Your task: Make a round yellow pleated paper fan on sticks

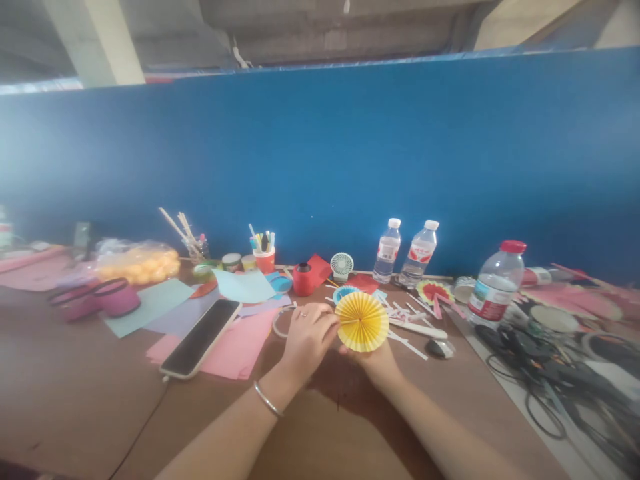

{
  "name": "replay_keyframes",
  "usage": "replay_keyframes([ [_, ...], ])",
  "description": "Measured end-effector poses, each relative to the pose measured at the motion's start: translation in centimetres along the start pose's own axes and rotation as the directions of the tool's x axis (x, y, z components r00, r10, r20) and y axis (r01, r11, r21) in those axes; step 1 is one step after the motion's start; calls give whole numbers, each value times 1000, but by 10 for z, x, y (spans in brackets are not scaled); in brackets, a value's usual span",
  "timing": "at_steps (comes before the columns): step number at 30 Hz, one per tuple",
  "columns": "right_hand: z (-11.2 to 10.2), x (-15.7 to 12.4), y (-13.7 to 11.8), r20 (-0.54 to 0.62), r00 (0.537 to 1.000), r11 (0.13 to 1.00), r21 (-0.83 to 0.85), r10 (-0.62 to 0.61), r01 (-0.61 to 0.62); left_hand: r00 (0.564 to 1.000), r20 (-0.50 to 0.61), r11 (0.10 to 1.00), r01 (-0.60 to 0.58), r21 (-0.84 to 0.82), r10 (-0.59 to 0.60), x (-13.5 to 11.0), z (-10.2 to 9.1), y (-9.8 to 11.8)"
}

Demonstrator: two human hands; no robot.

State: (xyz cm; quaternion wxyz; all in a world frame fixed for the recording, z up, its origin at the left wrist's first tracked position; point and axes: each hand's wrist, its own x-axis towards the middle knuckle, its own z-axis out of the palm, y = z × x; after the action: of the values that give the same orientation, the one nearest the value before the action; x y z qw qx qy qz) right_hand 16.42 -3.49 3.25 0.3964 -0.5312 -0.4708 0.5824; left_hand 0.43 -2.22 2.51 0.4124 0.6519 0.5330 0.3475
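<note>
A yellow pleated paper rosette (362, 322) is held up above the brown table, its round folded face toward me. My right hand (377, 363) grips it from below and behind; the disc hides most of those fingers. My left hand (309, 337), with a silver bangle on its wrist, has its bent fingers closed at the rosette's left edge. A roll of tape (276, 323) lies just left of that hand. Beyond the rosette are a blue paper rosette (345, 292) and loose white paper strips (407, 341).
A phone (203, 339) rests on pink paper (245, 340) at left. Along the blue partition (320, 153) stand a pen cup (264, 259), a small fan (342, 266) and two water bottles (387, 252). Further right are a larger bottle (496, 283) and tangled black cables (537, 363).
</note>
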Motion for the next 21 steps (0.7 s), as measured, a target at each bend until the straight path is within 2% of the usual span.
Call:
replay_keyframes([
  [5,1,-2,1,32,999,1000,7,15,-15,998,-2,991,64,-116,-65,0,-2,3],
  [9,3,-1,9,79,996,998,46,45,-49,973,-20,911,206,-357,-228,1,4,0],
  [12,2,1,16,54,997,997,55,58,-61,929,50,737,323,-594,-367,3,9,-7],
  [15,-3,3,23,-30,997,998,9,70,-70,877,173,487,402,-776,-448,4,11,-13],
  [18,-8,5,26,-94,993,995,-66,67,-74,836,283,267,440,-857,-470,5,8,-14],
  [21,-9,4,22,-104,993,982,-174,58,-76,807,351,128,458,-880,-475,4,8,-14],
])
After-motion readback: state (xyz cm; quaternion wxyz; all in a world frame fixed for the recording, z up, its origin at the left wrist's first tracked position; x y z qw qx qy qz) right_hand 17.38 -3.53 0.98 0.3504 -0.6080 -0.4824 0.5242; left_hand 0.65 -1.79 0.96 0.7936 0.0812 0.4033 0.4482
